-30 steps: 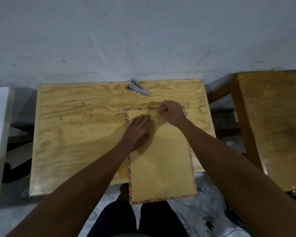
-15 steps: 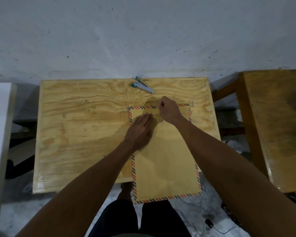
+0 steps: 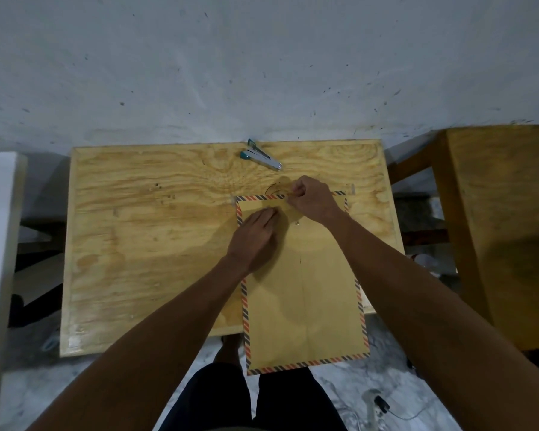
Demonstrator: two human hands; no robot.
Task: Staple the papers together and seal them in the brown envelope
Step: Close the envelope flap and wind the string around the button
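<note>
1. From my seat the biggest thing in view is the wall (image 3: pixel 262 63): flat pale plaster, chalky, speckled with small dark marks.
2. Below it sits the table (image 3: pixel 143 244), a rectangular plywood top with a bold swirling grain, a raised edge strip and a faint sheen near the middle.
3. A second wooden table (image 3: pixel 504 231) of darker, glossier wood stands off to the right, apart from the first.
4. The brown envelope (image 3: pixel 302 300) lies flat on the right half of the plywood table, a tall kraft-paper rectangle with a striped red-and-dark border. Its near end hangs past the table's front edge, over the person's dark shorts (image 3: pixel 249 399). A small round clasp shows on the envelope's upper face, between the two hands. I cannot see the papers.
5. The left hand (image 3: pixel 255 234) rests palm down on the envelope's upper left part, fingers straight and close together, pressing the paper flat.
6. The right hand (image 3: pixel 313 199) is at the envelope's top edge, fingers curled in. It looks to be pinching something thin at the flap line, but I cannot make out what.
7. The stapler (image 3: pixel 260 157) lies on its side at the table's far edge, near the wall: a slim metal body with teal ends, well apart from both hands.
</note>
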